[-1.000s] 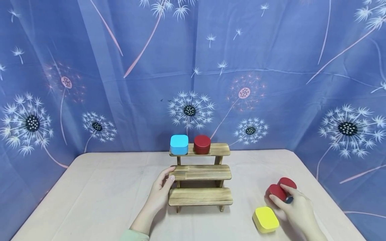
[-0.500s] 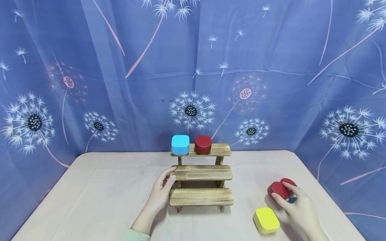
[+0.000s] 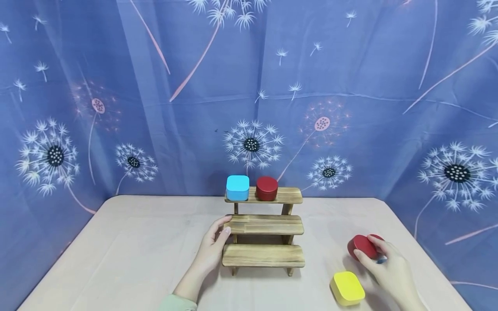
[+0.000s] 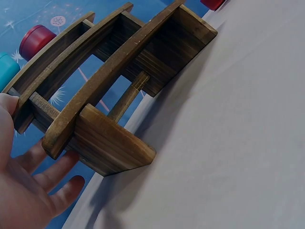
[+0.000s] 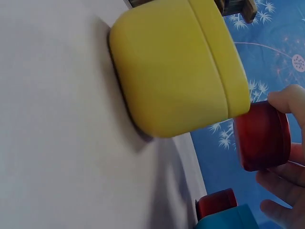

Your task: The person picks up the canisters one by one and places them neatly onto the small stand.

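My left hand [image 3: 212, 248] grips the left end of the middle shelf of a three-tier wooden stand [image 3: 263, 255]. On its top shelf sit a light blue square tin [image 3: 237, 188] and a round red tin [image 3: 266, 189]. At the right, my right hand [image 3: 394, 271] holds another round red tin [image 3: 361, 247] between thumb and fingers; the right wrist view shows this tin raised off the table. Behind it, a further red tin [image 5: 217, 202] and a blue tin [image 5: 231, 218] stand on the table, mostly hidden in the head view.
A yellow square tin [image 3: 347, 288] stands on the table just left of my right hand. Pale cloth covers the table [image 3: 148, 242]. A blue curtain with dandelion prints [image 3: 194, 142] hangs behind it and along both sides.
My right hand has lifted the red tin slightly away from the one behind it. My left hand keeps its grip on the stand. The head view has shifted a little.
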### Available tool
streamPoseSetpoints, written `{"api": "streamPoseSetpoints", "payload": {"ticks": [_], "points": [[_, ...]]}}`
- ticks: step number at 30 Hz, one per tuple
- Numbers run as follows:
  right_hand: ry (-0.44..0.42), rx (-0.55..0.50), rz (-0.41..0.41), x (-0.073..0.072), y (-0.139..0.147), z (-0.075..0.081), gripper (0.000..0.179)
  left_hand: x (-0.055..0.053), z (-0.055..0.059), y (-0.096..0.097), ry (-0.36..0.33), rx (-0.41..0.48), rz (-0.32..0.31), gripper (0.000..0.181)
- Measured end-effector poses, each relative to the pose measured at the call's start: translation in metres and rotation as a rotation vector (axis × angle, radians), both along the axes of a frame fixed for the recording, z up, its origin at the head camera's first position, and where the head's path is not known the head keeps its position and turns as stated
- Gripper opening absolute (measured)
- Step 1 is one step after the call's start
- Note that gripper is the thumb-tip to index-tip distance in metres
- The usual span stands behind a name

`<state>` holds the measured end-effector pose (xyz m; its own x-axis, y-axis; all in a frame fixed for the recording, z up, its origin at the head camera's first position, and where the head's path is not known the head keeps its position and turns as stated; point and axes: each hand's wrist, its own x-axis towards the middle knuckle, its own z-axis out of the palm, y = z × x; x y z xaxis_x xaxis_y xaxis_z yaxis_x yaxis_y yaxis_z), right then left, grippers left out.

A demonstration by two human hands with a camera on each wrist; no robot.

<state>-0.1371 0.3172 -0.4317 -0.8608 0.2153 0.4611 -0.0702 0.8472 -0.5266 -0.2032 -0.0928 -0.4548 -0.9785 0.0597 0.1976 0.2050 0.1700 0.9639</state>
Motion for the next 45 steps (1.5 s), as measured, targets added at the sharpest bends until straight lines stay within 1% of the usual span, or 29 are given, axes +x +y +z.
{"api": "streamPoseSetpoints", "payload": {"ticks": [5,8,12,15,22,29,37,45], "points": [[0.021,-0.017,0.022,-0.002,-0.002,0.004,0.054,0.0,0.0,0.0,0.0,0.003,-0.007,0.035],[0.024,-0.016,0.029,-0.003,-0.003,0.005,0.055,-0.001,0.0,0.0,0.0,0.001,-0.007,0.036],[0.051,-0.01,0.042,-0.006,-0.003,0.007,0.054,-0.001,-0.001,0.0,-0.005,0.004,-0.006,0.036],[0.064,-0.007,0.05,-0.006,-0.004,0.01,0.054,0.0,-0.001,0.0,-0.006,0.021,-0.01,0.036],[0.033,-0.026,0.065,-0.01,-0.01,0.019,0.056,0.0,-0.001,0.0,0.007,0.04,-0.014,0.036],[0.037,-0.033,0.079,-0.012,-0.014,0.027,0.056,-0.001,-0.003,0.0,0.013,0.043,-0.018,0.036],[0.081,-0.031,0.105,-0.015,-0.02,0.033,0.055,-0.002,-0.004,0.0,0.019,0.053,-0.022,0.036],[0.114,0.003,0.116,-0.019,-0.026,0.038,0.052,-0.002,-0.006,-0.001,0.028,0.046,-0.02,0.036]]}}
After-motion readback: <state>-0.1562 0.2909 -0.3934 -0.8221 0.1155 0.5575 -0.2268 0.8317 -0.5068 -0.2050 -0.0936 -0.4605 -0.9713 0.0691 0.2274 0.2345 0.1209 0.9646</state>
